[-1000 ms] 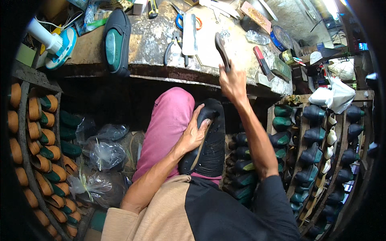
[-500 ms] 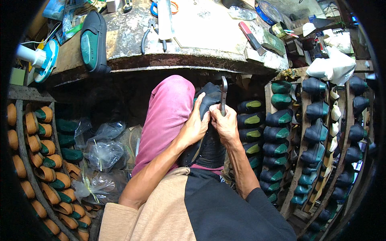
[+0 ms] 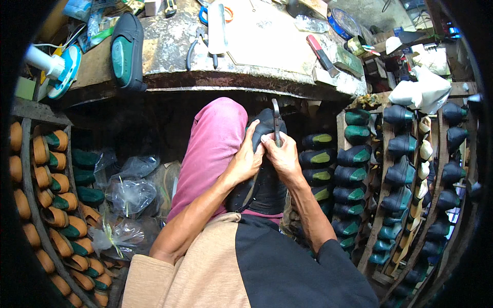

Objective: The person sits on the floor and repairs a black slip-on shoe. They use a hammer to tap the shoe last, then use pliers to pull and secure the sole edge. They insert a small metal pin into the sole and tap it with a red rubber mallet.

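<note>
A dark shoe (image 3: 264,125) rests against my lap beside my raised knee in pink trousers. My left hand (image 3: 248,158) is wrapped round its near-left side, the thumb and fingers closed on it. My right hand (image 3: 282,156) sits against the shoe's right side, closed round a slim dark metal tool (image 3: 277,115) with a curved upper end pointing away from me. The tool's lower end is hidden in my fingers, so its exact kind cannot be told.
Ahead is a worn workbench (image 3: 169,49) with pliers (image 3: 193,49), a broad blade (image 3: 216,31), a red-handled knife (image 3: 319,51) and a black shoe (image 3: 127,54). Racks of tan shoes (image 3: 61,203) stand left, dark ones (image 3: 352,172) right. Plastic bags (image 3: 132,195) lie by my left side.
My right hand and the tool have shifted slightly left over the shoe, and the tool has tipped leftward. My left hand keeps its hold. The view has moved a little.
</note>
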Demonstrator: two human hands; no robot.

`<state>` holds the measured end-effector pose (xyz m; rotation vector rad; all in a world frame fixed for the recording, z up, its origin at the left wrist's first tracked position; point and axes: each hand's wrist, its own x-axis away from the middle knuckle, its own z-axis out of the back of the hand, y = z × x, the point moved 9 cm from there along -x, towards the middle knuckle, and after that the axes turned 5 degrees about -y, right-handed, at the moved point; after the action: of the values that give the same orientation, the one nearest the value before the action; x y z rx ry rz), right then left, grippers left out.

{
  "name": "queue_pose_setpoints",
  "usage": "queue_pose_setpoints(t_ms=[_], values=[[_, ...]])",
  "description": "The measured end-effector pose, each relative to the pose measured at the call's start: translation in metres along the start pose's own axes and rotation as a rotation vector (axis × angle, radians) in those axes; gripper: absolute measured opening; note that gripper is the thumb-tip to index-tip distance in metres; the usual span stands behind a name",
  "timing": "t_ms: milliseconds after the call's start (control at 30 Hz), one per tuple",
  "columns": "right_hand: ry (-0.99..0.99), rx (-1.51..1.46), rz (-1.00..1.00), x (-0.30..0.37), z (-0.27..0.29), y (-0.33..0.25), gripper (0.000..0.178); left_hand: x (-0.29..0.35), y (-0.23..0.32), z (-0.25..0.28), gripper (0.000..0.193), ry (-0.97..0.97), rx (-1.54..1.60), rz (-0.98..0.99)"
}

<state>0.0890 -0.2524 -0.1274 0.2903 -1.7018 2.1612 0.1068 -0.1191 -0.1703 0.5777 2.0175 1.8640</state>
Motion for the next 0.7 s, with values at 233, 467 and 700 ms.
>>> queue_pose_setpoints(t_ms=[233, 467, 700], values=[[-0.185, 0.373, 0.121, 0.073, -0.008, -0.074, 0.020, 0.002, -0.002, 0.022, 0.070, -0.017, 0.080, 0.041], [-0.218, 0.880, 0.046, 0.059, -0.020, -0.085, 0.022, -0.001, 0.004, 0.017, 0.076, -0.029, 0.016, 0.024], [-0.033, 0.544, 0.368, 0.086, -0.015, -0.100, 0.016, 0.003, -0.012, 0.016, 0.084, -0.057, 0.030, 0.082]])
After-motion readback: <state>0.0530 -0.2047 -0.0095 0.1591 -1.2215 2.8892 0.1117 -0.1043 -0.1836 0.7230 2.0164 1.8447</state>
